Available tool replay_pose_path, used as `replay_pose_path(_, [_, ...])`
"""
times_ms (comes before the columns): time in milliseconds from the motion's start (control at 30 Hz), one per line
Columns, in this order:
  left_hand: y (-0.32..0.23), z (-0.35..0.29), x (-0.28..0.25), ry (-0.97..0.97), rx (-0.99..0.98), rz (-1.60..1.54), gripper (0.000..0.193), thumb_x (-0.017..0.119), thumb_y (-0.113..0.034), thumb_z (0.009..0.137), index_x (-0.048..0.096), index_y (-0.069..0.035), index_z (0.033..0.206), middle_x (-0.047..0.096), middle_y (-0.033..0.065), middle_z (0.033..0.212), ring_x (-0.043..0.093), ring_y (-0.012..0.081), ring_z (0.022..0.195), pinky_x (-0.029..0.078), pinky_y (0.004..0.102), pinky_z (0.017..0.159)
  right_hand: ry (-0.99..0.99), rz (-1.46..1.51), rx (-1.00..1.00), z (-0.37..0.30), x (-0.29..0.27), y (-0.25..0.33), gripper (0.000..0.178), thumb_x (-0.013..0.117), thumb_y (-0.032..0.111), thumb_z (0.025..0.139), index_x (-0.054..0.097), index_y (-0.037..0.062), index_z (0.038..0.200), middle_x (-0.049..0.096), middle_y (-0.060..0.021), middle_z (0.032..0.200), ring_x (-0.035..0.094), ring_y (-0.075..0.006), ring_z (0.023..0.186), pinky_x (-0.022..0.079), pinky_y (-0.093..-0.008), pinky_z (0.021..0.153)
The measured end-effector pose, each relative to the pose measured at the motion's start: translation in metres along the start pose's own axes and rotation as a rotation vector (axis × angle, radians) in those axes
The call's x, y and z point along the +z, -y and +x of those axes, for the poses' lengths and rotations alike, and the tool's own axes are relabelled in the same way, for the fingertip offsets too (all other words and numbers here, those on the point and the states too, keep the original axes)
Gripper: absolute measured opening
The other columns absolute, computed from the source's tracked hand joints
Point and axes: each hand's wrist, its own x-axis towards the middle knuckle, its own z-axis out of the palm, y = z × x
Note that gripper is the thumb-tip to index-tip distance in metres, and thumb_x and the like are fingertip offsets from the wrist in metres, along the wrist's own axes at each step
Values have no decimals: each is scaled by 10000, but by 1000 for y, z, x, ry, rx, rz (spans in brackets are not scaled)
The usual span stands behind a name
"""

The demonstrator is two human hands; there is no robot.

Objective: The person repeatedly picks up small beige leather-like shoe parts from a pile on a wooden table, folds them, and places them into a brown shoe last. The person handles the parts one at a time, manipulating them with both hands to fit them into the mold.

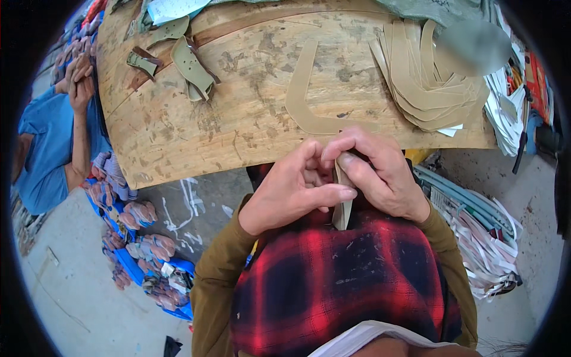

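My left hand (291, 190) and my right hand (380, 175) meet in front of the plaid apron, near the table's front edge. Between their fingers and thumbs is a thin beige piece (342, 215), seen edge-on and apparently folded. Its upper part is hidden by my fingers. Just beyond my hands, a single curved tan strip (297, 98) lies flat on the wooden table (238, 128). Farther right sits a fanned stack of similar curved tan strips (410, 98).
Olive-green cut pieces (191, 65) lie at the table's far left. White strips (505, 116) hang beside its right end, and more strip bundles (485, 256) are low at my right. Pinkish bundles (151, 247) sit at lower left. A person in blue (50, 137) is at the left.
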Motion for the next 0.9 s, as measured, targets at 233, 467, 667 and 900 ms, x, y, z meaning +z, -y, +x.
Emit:
replay_pose_path(233, [8, -1, -9, 166, 42, -212, 297, 697, -57, 878, 461, -37, 1058, 600, 64, 946, 636, 108, 807, 551, 259, 672, 28, 27, 7, -1, -2, 4, 160, 489, -13, 857, 600, 15, 969, 637, -110, 851, 648, -247, 767, 494, -337, 690])
replay_pose_path(467, [33, 1, -10, 122, 95, -422, 295, 647, -78, 915, 474, -42, 1151, 576, 34, 906, 632, 111, 790, 532, 240, 649, 25, 99, 76, -6, -3, -1, 169, 489, -17, 859, 604, 4, 981, 630, -86, 897, 635, -172, 820, 483, -292, 732])
replay_pose_path(667, [32, 22, 4, 25, 155, -447, 191, 581, -192, 968, 505, -92, 1112, 551, -2, 871, 527, 52, 658, 403, 196, 524, -138, 312, 5, -5, 3, 3, 288, 477, -11, 938, 546, -8, 1218, 635, -101, 1016, 624, -155, 918, 495, -273, 797])
replay_pose_path(900, [18, 35, -6, 176, 485, -757, 295, 455, -331, 1035, 511, -42, 1060, 606, 88, 955, 642, 158, 865, 555, 297, 731, -393, 168, -106, -6, -7, 5, 469, 497, 36, 970, 356, -20, 1414, 698, -151, 981, 661, -152, 854, 512, -233, 725])
